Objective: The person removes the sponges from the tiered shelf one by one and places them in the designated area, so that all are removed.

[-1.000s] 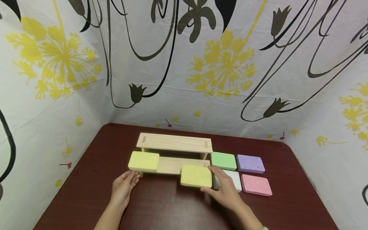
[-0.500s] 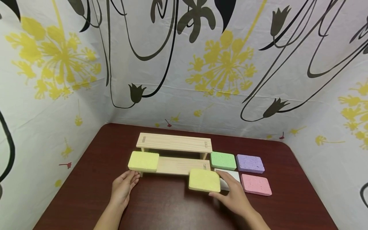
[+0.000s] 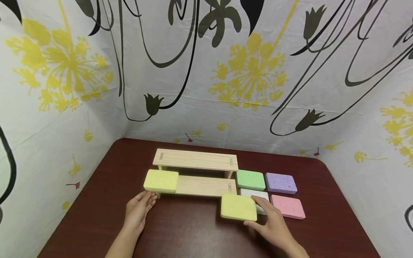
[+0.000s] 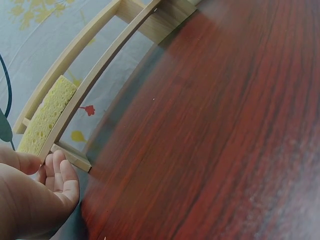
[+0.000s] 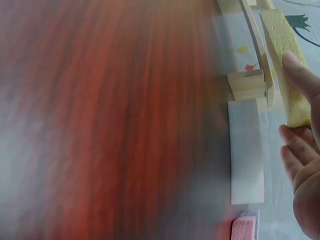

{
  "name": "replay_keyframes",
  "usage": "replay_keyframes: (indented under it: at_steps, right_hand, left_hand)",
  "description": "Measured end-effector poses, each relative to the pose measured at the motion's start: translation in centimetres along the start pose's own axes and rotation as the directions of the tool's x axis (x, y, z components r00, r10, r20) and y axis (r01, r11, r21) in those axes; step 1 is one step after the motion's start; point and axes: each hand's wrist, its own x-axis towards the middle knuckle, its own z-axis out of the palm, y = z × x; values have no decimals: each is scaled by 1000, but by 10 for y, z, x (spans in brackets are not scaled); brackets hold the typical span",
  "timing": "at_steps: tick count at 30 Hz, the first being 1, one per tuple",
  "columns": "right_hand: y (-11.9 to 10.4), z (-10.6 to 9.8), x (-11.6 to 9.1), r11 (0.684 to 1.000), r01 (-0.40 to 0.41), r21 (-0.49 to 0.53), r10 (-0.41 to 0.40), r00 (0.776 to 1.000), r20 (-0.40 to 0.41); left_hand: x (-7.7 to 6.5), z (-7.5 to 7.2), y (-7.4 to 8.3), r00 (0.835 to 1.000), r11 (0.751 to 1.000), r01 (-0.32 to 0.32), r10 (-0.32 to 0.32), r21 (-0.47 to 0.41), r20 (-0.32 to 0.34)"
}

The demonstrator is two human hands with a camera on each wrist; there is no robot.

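Observation:
A two-tier wooden rack stands on the dark red table. On the left of its lower step lies one yellow sponge, also seen in the left wrist view. My left hand pinches the rack's front left corner, thumb at the board's edge and fingers curled underneath. A second yellow sponge is in my right hand, which grips its right end between thumb and fingers. This sponge is raised off the table, in front of the rack's right end. Behind it, a white sponge is partly covered.
To the right of the rack lie a green sponge, a purple sponge and a pink sponge. The upper step bears nothing. Patterned cloth encloses the table at the back and sides.
My right hand has carried its yellow sponge rightward and toward me, away from the rack's lower step. The left hand and the other sponges have stayed put.

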Motion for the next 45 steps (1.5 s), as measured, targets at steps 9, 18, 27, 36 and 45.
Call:
replay_keyframes:
  at_steps: [9,18,27,36,45]
  right_hand:
    - [10,-14,-19,1000,4,15,-4,1000,10]
    - [19,-26,-41,1000,-6,-27,7,1000,23]
    - [26,-36,-54,999,14,-44,-11,998,56]
    - [32,-38,-60,992,17,-124,-3,993,114]
    - [37,-35,-63,990,58,-130,-45,994,98]
  left_hand:
    - [0,1,0,1000,1000,-12,12,-11,2]
    - [-1,0,0,1000,1000,-4,4,-8,6]
    - [-2,0,1,1000,1000,-1,1,-1,10]
    - [-2,-1,0,1000,1000,2,-2,-1,-1]
    - [-2,0,1,1000,1000,10,-10,-9,-5]
